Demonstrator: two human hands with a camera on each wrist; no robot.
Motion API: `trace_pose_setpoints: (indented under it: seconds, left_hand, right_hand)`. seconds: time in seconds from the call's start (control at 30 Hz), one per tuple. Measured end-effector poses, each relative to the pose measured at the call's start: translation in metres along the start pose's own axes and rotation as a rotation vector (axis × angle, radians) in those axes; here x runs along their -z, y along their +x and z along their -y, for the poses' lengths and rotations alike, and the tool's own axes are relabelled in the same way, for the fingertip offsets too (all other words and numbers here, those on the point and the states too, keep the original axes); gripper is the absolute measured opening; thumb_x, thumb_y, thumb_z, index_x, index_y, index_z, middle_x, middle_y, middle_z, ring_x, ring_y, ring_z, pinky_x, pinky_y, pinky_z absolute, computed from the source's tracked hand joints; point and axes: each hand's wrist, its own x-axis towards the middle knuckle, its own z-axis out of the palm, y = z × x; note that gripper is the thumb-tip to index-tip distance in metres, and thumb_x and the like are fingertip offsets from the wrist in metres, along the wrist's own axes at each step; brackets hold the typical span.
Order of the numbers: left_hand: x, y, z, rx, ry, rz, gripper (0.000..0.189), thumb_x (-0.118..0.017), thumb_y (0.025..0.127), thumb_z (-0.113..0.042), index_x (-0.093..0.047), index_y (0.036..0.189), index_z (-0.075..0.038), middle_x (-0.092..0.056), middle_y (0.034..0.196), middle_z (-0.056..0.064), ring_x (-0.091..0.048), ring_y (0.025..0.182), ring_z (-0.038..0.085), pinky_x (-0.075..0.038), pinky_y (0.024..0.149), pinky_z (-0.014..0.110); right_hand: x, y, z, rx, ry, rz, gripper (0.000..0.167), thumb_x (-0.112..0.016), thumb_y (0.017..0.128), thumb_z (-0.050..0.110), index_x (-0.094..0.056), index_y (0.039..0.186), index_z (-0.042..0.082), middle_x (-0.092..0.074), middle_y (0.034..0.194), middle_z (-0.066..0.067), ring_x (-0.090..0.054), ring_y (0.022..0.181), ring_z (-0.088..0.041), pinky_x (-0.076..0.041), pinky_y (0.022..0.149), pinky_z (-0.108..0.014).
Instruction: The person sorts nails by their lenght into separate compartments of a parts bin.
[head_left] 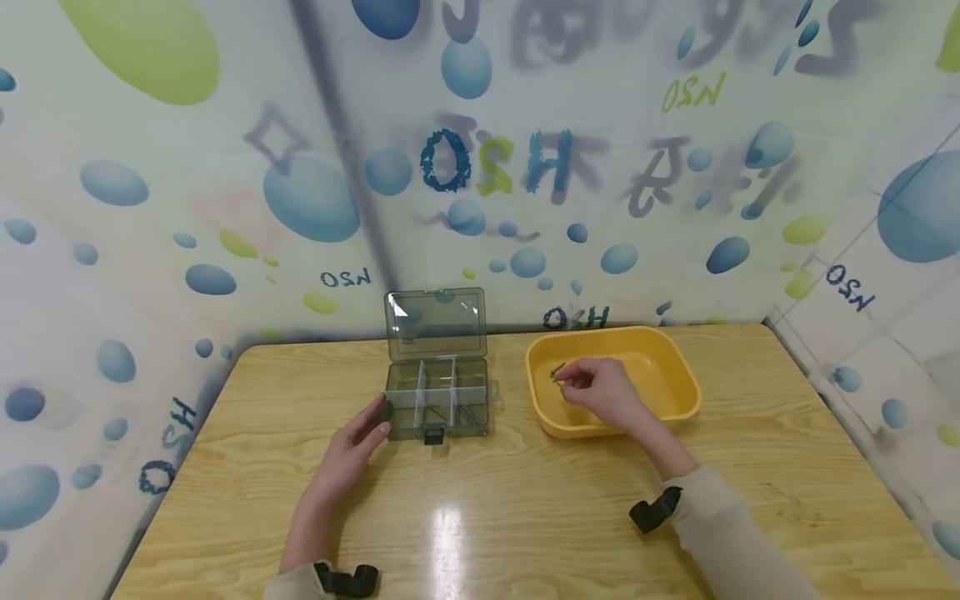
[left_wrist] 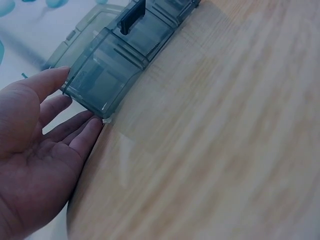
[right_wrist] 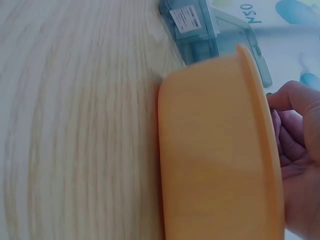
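Observation:
A smoky clear compartment box lies with its lid raised. Thin dark screws lie in its front middle and right compartments. My left hand rests against the box's left side, thumb at the near corner and fingers along the wall, as the left wrist view also shows. Over the yellow tray, my right hand pinches a small dark screw between thumb and forefinger. In the right wrist view the tray's wall hides most of those fingertips.
The box's black latch faces the front. Box and tray stand side by side on a wooden table, near its back edge. A patterned wall rises directly behind, with more wall at both sides.

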Motion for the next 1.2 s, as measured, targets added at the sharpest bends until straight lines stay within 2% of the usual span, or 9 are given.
trace_pose_setpoints:
  seconds: [0.33,0.73,0.87,1.0,1.2]
  left_hand:
    - [0.0,0.002,0.001,0.004,0.005,-0.001,0.061,-0.057,0.108,-0.027,-0.035,0.16,-0.007,-0.031,0.164,0.016,-0.032,0.148,0.031,-0.034,0.099,0.006]
    - [0.001,0.001,0.0,0.016,0.007,0.01,0.062,-0.056,0.108,-0.029,-0.034,0.161,-0.008,-0.03,0.165,0.014,-0.031,0.149,0.03,-0.034,0.1,0.006]
    - [0.002,0.002,0.0,0.02,0.023,0.008,0.062,-0.056,0.108,-0.031,-0.034,0.161,-0.009,-0.03,0.165,0.013,-0.031,0.15,0.03,-0.034,0.111,0.021]
    - [0.003,0.002,-0.002,0.015,0.025,0.005,0.062,-0.056,0.108,-0.032,-0.034,0.161,-0.01,-0.03,0.166,0.012,-0.03,0.15,0.03,-0.029,0.117,0.036]
    - [0.003,0.001,0.0,0.013,0.019,0.013,0.062,-0.057,0.107,-0.031,-0.034,0.161,-0.009,-0.03,0.165,0.014,-0.031,0.149,0.03,-0.033,0.107,0.015]
  right_hand:
    - [-0.016,0.003,0.016,0.081,0.023,0.041,0.013,-0.074,0.09,0.004,-0.079,0.102,0.004,-0.071,0.087,0.0,-0.061,0.077,-0.018,-0.055,0.069,-0.029]
    - [-0.042,0.011,0.035,0.122,0.05,0.092,0.015,-0.073,0.09,0.003,-0.078,0.104,0.001,-0.07,0.087,0.001,-0.06,0.077,-0.016,-0.054,0.069,-0.027]
    - [-0.047,0.016,0.046,0.132,0.079,0.132,0.017,-0.071,0.092,0.004,-0.077,0.107,0.0,-0.069,0.089,0.0,-0.061,0.079,-0.017,-0.054,0.07,-0.028]
    - [-0.052,0.02,0.056,0.144,0.097,0.152,0.019,-0.07,0.092,0.004,-0.076,0.109,-0.002,-0.07,0.09,-0.002,-0.06,0.08,-0.018,-0.054,0.07,-0.028]
    - [-0.07,0.022,0.064,0.14,0.138,0.135,0.017,-0.071,0.089,-0.002,-0.077,0.105,0.0,-0.071,0.091,-0.006,-0.061,0.079,-0.015,-0.054,0.069,-0.025]
